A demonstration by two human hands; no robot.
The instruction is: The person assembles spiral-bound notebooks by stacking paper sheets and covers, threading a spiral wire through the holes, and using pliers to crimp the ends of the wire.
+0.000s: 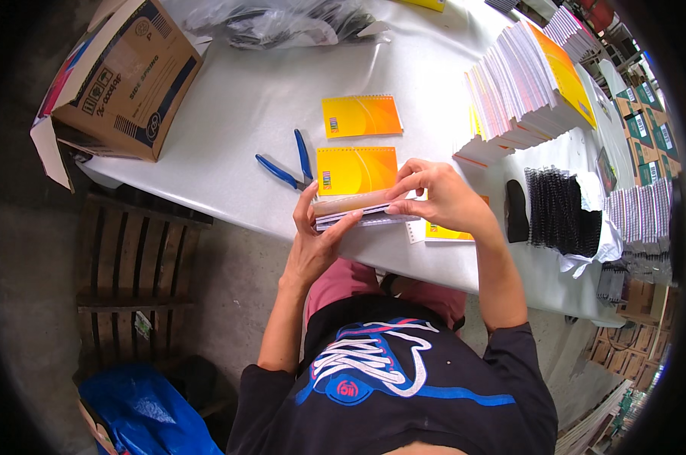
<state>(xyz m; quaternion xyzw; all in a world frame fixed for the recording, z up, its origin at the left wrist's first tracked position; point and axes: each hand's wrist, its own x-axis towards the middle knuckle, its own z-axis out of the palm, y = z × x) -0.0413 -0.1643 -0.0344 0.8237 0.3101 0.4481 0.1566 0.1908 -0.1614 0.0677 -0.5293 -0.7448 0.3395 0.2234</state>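
Near the front edge of the table, my left hand (pixel 312 235) and my right hand (pixel 437 197) grip a small notebook (pixel 369 219), seen nearly edge-on. My left fingers and thumb clasp its left end; the right fingers pinch its right part. Just beyond it lies a yellow-orange notebook (pixel 356 168), and farther back a second such notebook (pixel 362 116) with wire loops on its far edge. Another yellow notebook (pixel 449 232) lies partly hidden under my right hand and wrist. Pliers (pixel 301 155) with blue handles rest spread beside my left fingers, their jaws partly hidden.
An open cardboard box (pixel 130 83) stands at the far left. Clear plastic bags (pixel 290 23) lie at the back. Tall stacks of notebooks (pixel 517 91) lean at the far right. Black wire binding spirals (pixel 559 208) sit at the right. A wooden pallet (pixel 134 265) lies left of the table.
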